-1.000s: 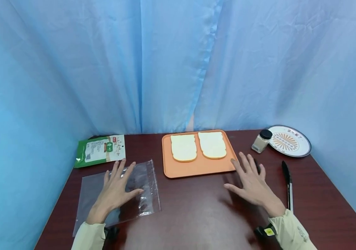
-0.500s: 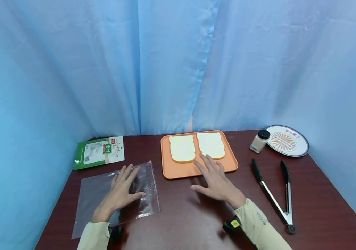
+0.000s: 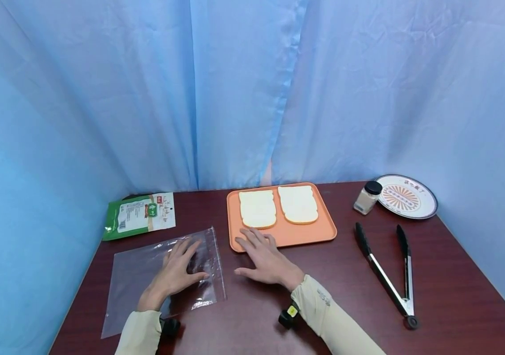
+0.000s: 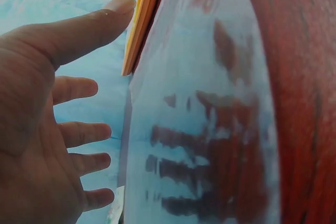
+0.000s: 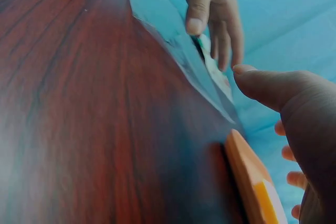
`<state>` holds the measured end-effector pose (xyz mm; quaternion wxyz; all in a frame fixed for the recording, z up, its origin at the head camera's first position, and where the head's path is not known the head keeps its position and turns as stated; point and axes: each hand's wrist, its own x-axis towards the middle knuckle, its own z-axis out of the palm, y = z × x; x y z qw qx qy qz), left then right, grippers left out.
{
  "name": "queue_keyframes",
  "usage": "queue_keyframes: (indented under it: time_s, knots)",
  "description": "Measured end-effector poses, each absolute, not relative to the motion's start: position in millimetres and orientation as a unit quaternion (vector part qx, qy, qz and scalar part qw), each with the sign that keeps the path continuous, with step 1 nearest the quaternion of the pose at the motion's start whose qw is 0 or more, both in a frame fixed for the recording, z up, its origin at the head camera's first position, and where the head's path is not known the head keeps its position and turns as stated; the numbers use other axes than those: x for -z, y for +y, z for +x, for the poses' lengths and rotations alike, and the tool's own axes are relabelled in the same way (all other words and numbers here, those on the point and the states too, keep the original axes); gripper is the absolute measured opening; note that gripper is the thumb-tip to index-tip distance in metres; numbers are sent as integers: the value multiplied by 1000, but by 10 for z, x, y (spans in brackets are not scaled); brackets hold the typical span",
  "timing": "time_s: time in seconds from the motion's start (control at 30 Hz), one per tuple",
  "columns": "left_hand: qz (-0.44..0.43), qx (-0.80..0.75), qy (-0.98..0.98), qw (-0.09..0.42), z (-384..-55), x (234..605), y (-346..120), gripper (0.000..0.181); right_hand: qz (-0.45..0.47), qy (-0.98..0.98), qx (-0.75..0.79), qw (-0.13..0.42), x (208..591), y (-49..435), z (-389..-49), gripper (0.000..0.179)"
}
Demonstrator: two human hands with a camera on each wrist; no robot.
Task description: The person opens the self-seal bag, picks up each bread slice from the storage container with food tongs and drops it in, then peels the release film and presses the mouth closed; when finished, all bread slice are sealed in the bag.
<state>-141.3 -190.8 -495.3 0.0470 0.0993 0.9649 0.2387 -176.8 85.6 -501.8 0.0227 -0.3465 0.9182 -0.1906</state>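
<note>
A clear plastic zip bag [image 3: 137, 276] lies flat on the left of the table. Above its right part my left hand [image 3: 173, 276] hovers with fingers spread; in the left wrist view a gap shows between the fingers and the bag [image 4: 210, 129]. My right hand [image 3: 267, 259] is held over the near left edge of the orange tray [image 3: 305, 236], thumb apart and holding nothing. Two bread slices [image 3: 257, 209] lie side by side on that tray. From the right wrist, both the tray's edge [image 5: 244, 174] and the left hand [image 5: 212, 9] can be seen.
A green and white packet [image 3: 141, 214] lies behind the bag. To the right are a black-lidded jar [image 3: 367, 198], a patterned plate [image 3: 407, 197] and spread tongs [image 3: 387, 281] with black tips. Blue curtains [image 3: 243, 88] enclose the table's back and sides.
My right hand has swept left, from beside the tongs to the tray's near left corner, uncovering the tongs. The left hand has shifted slightly right above the bag.
</note>
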Motion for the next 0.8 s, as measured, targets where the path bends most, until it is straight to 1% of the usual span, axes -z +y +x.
queue_keyframes:
  time_s: [0.17,0.4,0.63,0.8]
  knots:
    - [107,-245,962,47,-1424,4999,-1909,86,-365,916,163,35,5067,656,-1761,74]
    - [103,-249,961,54,-1451,5070,-1911,83,-385,916,109,20,5133,430,-1777,69]
    - [104,-234,965,56,-1462,5112,-1919,72,-393,915,84,25,5172,310,-1800,67]
    - [111,-222,968,46,-1472,5119,-1922,66,-396,916,53,26,5212,281,-1805,64]
